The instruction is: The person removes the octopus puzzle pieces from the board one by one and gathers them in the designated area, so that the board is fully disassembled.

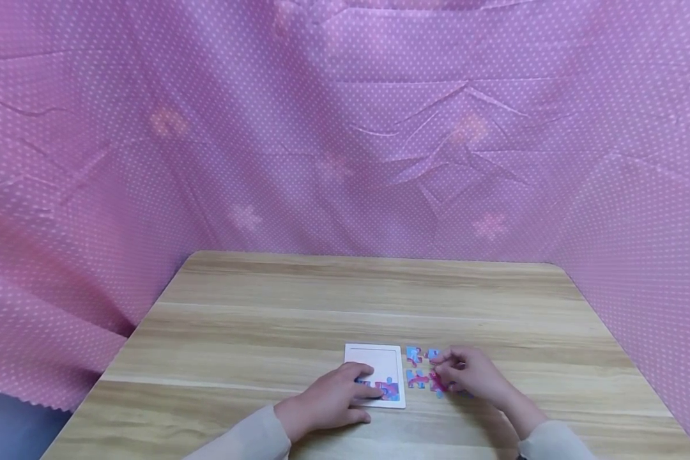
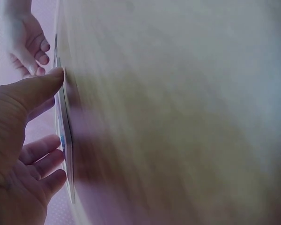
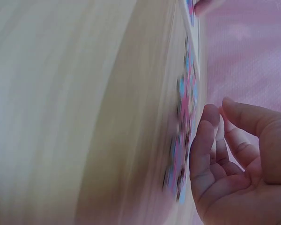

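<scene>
A white puzzle tray (image 1: 403, 377) lies on the table with joined pieces (image 1: 390, 391) along its near edge. My left hand (image 1: 333, 396) rests over the tray's left part, fingers spread; in the left wrist view the left hand (image 2: 23, 140) has its fingertips at the tray's side (image 2: 69, 154). To the right of the tray lie several loose blue and pink pieces (image 1: 417, 379). Above them is my right hand (image 1: 474, 377), fingers bent. The right wrist view shows the right hand (image 3: 243, 164) beside the pieces (image 3: 185, 103), nothing visible between thumb and fingers.
The wooden table (image 1: 264, 319) has a pale wood grain. Pink and purple dotted cloth (image 1: 345, 160) hangs behind it and along both sides.
</scene>
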Demonstrator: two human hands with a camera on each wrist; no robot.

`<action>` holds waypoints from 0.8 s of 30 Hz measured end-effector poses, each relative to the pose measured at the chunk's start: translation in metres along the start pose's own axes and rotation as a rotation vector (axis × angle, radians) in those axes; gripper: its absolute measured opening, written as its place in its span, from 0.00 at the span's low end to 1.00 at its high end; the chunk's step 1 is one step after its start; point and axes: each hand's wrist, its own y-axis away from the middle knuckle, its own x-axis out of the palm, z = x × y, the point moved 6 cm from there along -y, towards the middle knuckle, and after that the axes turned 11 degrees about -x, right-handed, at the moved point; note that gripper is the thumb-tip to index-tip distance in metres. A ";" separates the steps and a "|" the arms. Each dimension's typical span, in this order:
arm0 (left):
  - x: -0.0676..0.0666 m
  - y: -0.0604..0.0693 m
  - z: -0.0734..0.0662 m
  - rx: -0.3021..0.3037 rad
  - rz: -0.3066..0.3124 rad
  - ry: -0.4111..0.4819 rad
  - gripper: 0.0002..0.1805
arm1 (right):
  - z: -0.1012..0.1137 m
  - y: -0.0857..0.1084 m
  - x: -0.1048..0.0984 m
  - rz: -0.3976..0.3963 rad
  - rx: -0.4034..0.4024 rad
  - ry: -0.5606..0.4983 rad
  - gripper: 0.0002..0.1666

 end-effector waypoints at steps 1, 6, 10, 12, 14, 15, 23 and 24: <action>-0.001 -0.001 0.002 -0.005 -0.002 0.009 0.24 | 0.002 -0.004 0.004 0.008 -0.006 -0.012 0.13; -0.003 -0.003 0.017 -0.052 -0.005 0.045 0.25 | 0.010 -0.023 0.023 0.065 -0.047 -0.059 0.14; -0.007 -0.003 0.028 -0.078 -0.009 0.051 0.25 | 0.018 -0.034 0.036 0.080 -0.079 -0.073 0.13; -0.009 -0.002 0.032 -0.085 -0.018 0.052 0.25 | 0.023 -0.036 0.043 0.082 -0.088 -0.070 0.12; -0.011 0.000 0.037 -0.093 -0.027 0.047 0.25 | 0.027 -0.039 0.051 0.088 -0.094 -0.064 0.12; -0.012 0.000 0.039 -0.097 -0.032 0.043 0.25 | 0.029 -0.040 0.054 0.094 -0.098 -0.058 0.12; -0.016 0.001 0.055 -0.145 -0.054 0.040 0.27 | 0.042 -0.045 0.082 0.113 -0.142 -0.037 0.10; -0.015 0.001 0.056 -0.150 -0.051 0.037 0.27 | 0.044 -0.045 0.085 0.113 -0.141 -0.043 0.10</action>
